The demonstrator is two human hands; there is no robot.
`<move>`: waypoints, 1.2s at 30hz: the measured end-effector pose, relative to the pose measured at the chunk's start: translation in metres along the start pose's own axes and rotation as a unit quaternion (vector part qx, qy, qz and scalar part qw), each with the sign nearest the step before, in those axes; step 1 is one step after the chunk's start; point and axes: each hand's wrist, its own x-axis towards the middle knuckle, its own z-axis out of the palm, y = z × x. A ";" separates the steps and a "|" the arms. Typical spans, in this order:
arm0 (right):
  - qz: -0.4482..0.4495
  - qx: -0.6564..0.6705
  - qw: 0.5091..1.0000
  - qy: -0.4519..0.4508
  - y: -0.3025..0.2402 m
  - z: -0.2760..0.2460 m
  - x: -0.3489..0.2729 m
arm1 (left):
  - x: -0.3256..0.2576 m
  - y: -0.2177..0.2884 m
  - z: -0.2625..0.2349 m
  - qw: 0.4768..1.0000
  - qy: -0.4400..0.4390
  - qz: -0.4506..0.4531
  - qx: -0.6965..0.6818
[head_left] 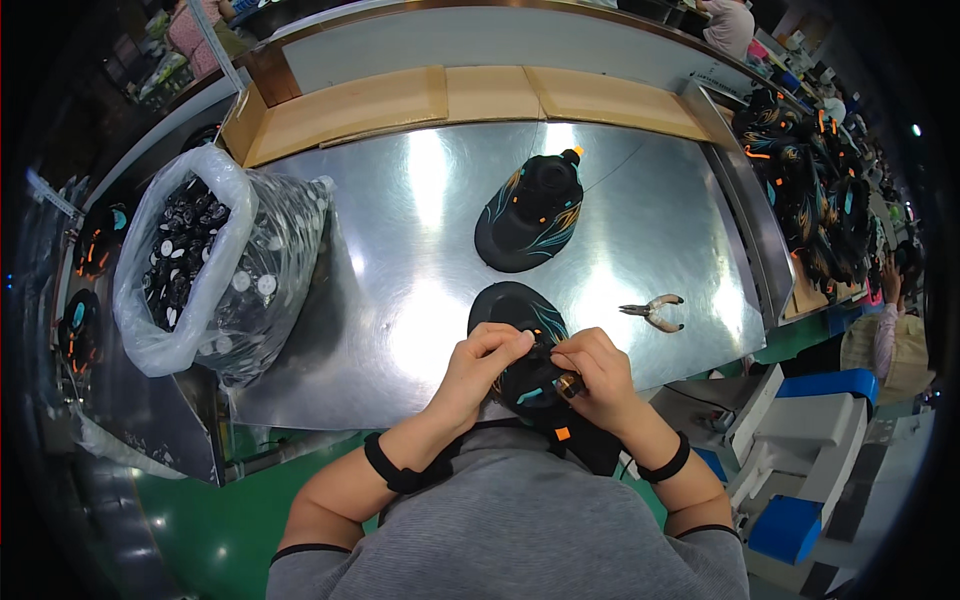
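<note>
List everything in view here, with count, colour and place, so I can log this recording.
near shoe: one, black with teal and orange, under both hands
far shoe: one, same colours, on the table
pliers: one, pale handles, table's right
bag: one, clear plastic, table's left
small parts: many, black and pale, in the bag
table: one, silvery metal, centre
cardboard: several panels, tan, far edge
shoe pile: uncountable, black, right
equipment: white and blue, lower right
floor: green, below
co-workers: several, background
wristbands: two, black
left hand, right hand: bare, fingers pinched at near shoe
</note>
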 end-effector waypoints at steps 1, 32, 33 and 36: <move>0.000 -0.017 0.999 0.028 -0.001 0.004 0.000 | -0.001 0.000 0.002 1.000 0.005 -0.003 0.002; 0.290 0.125 0.949 -0.026 0.043 -0.024 0.043 | -0.143 0.162 -0.075 0.679 0.191 0.522 0.479; 0.238 -0.016 0.970 0.049 0.086 -0.024 0.024 | -0.169 0.179 -0.088 0.671 0.251 0.515 0.471; 0.197 -0.251 0.945 0.072 0.217 -0.051 -0.048 | -0.220 0.209 -0.173 0.572 0.481 0.509 0.426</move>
